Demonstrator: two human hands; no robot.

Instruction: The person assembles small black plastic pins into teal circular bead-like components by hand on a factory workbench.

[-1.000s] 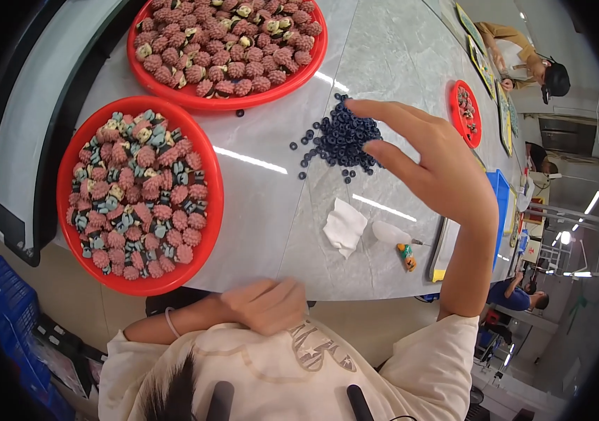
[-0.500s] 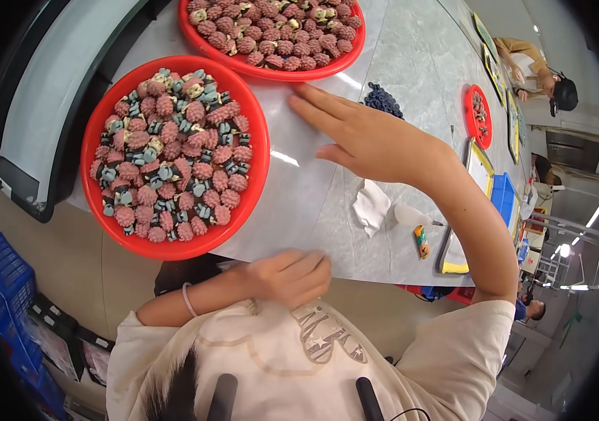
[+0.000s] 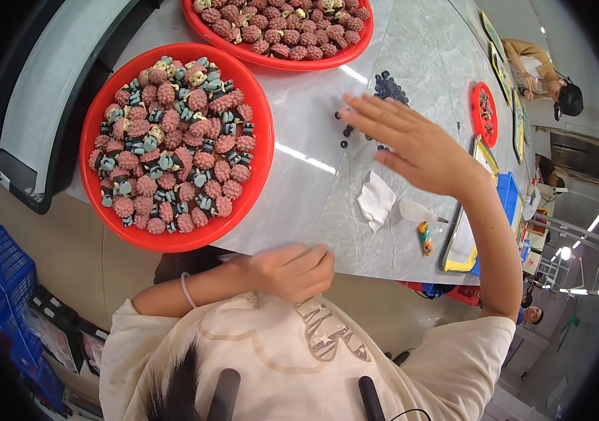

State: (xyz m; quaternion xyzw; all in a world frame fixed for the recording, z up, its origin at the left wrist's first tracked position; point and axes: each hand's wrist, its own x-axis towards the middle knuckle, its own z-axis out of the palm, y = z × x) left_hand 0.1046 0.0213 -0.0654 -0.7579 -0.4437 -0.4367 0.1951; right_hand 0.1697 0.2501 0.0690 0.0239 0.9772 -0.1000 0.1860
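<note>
My right hand (image 3: 412,146) is stretched out flat over the grey table, fingers straight, holding nothing visible. Just beyond it lies a heap of small dark blue rings (image 3: 391,85), and a few loose dark rings (image 3: 344,144) are scattered by the fingertips and under the hand. Close to my body, at the table's near edge, my left hand (image 3: 292,274) is curled closed; whatever its fingers hold, if anything, is hidden. Left of both hands stands a red basin (image 3: 173,243) full of pink, bumpy little pieces with pale blue and black parts.
Behind it is a second red basin (image 3: 303,64) of similar pieces. A white cloth (image 3: 377,201), a clear squeeze bottle (image 3: 415,212) and a small orange-green packet (image 3: 425,238) lie near my right forearm. Farther right are a smaller red tray (image 3: 477,116), blue bins and another person.
My right hand has moved right, away from the basins. Small dark rings have spread out from the heap toward the basins. My left hand stays nearly in place.
</note>
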